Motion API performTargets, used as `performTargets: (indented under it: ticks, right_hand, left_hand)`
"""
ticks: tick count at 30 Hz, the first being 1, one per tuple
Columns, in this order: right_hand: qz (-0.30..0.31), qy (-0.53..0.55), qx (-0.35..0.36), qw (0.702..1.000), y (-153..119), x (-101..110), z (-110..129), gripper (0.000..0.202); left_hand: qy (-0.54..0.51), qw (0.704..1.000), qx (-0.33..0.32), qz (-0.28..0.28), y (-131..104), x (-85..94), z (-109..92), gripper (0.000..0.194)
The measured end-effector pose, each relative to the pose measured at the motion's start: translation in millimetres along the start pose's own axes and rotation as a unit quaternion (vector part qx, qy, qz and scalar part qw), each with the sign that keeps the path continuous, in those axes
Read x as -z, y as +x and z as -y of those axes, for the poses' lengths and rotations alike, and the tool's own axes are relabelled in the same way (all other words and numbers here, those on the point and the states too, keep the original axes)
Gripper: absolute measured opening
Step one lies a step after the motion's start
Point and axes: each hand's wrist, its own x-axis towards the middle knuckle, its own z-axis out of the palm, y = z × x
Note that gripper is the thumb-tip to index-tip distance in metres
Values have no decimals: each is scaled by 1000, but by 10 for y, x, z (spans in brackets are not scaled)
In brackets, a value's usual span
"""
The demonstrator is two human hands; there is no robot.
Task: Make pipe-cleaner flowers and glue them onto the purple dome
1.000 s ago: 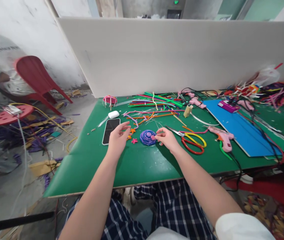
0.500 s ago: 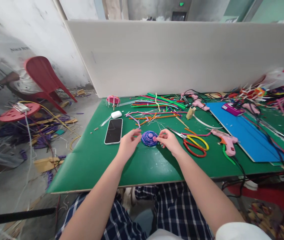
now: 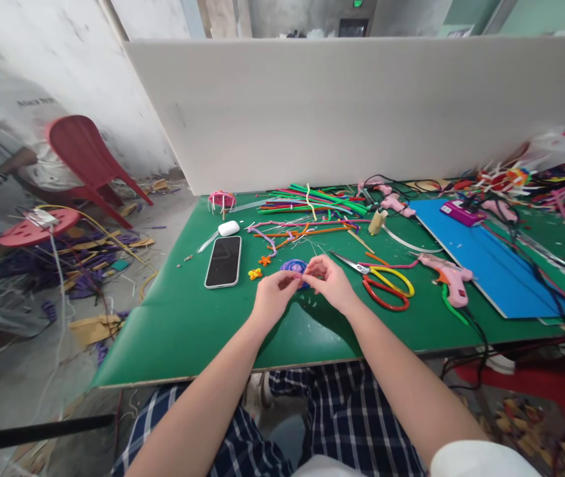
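Coiled disc: blue-purple coiled disc [image 3: 292, 265] on the green tabletop [image 3: 187, 338], in front of the person, its near side covered by the fingers; far rim shows.
Disc axis: outline looks round and lies about flat; with the near part hidden, a long axis or heading cannot be read.
Left hand [image 3: 276, 297]: at the disc's near-left side, thumb and fingers drawn together, pointing right toward the other hand.
Right hand [image 3: 330, 283]: at the disc's near-right side, fingers curled, pointing left; fingertips of both hands meet.
Grip: whatever lies between the fingertips is hidden; cannot tell whether either hand is clamped on anything.
Flowers: orange flower [image 3: 264, 261] and yellow flower [image 3: 255, 273] left of the disc, near each other.
Scissors [image 3: 379, 281]: right of the right hand; blades point far-left, handles near-right.
Phone [image 3: 223, 262]: left of the flowers, long axis running away from the person.
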Motion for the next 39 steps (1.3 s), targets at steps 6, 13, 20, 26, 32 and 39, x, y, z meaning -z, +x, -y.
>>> performTargets:
  ticks: [6, 13, 20, 26, 32, 39]
  right_hand:
    - [-13, -5, -12, 1000, 6, 22, -11, 23]
    - [37, -20, -24, 999, -17, 10, 27, 23]
    - [31, -60, 19, 998, 0, 7, -42, 13]
    - [28, -177, 135, 974, 2, 8, -92, 14]
    - [28, -241, 180, 953, -10, -3, -99, 18]
    - [19, -235, 164, 958, -30, -39, -54, 17]
  left_hand:
    - [-111, 992, 51, -1, 5, 0, -114, 33]
    - [-24, 1000, -12, 8, -52, 5, -164, 55]
    - [131, 987, -90, 25, -62, -3, -99, 53]
    - [191, 974, -118, 21, -43, 4, -63, 53]
    - [260, 961, -91, 4, -46, 8, -89, 40]
    - [279, 955, -100, -14, -61, -5, -77, 32]
